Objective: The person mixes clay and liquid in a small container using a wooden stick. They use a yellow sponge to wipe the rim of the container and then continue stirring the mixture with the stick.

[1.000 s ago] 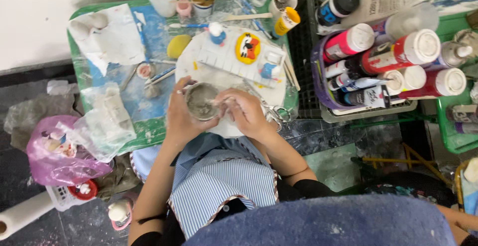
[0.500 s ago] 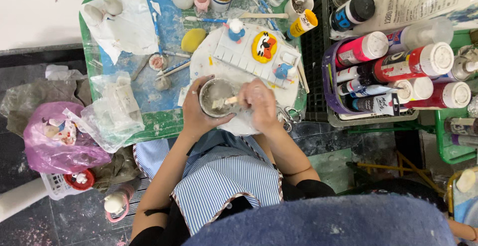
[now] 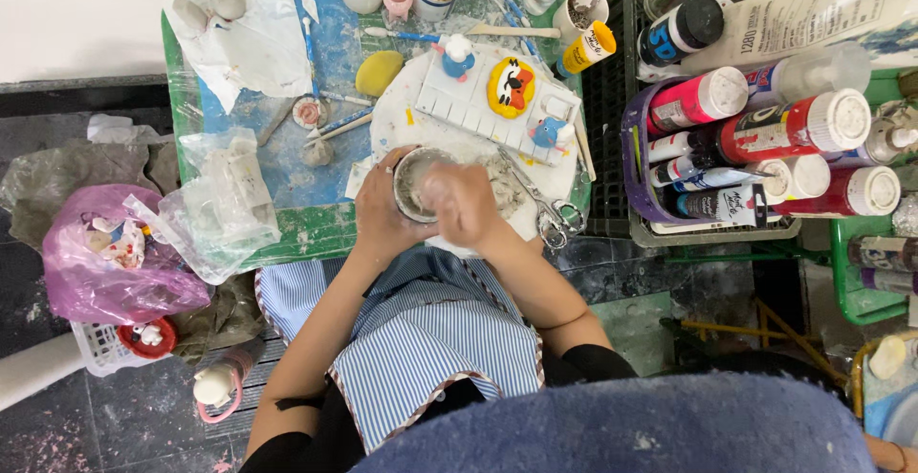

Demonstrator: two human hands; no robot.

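My left hand [image 3: 381, 222] is wrapped around a small round cup [image 3: 411, 184] with grey, clay-smeared contents, held just above the near edge of a white round board [image 3: 400, 114]. My right hand [image 3: 466, 205] lies against the cup's right side with bent fingers over the rim. It is blurred, so whether it holds anything is unclear. Behind the cup on the board sits a white clay slab [image 3: 469, 100] with a yellow cartoon face [image 3: 512, 87] and two small blue-and-white figures [image 3: 457, 55].
Scissors [image 3: 552, 217] lie right of my hands. A yellow sponge [image 3: 379, 71], brushes and cups stand at the back of the green table [image 3: 306, 232]. Crumpled plastic bags [image 3: 225, 196] are left. A basket of paint bottles [image 3: 712, 138] stands right.
My right hand has moved from the cup's right edge to partly over its top. The cup stays in my left hand.
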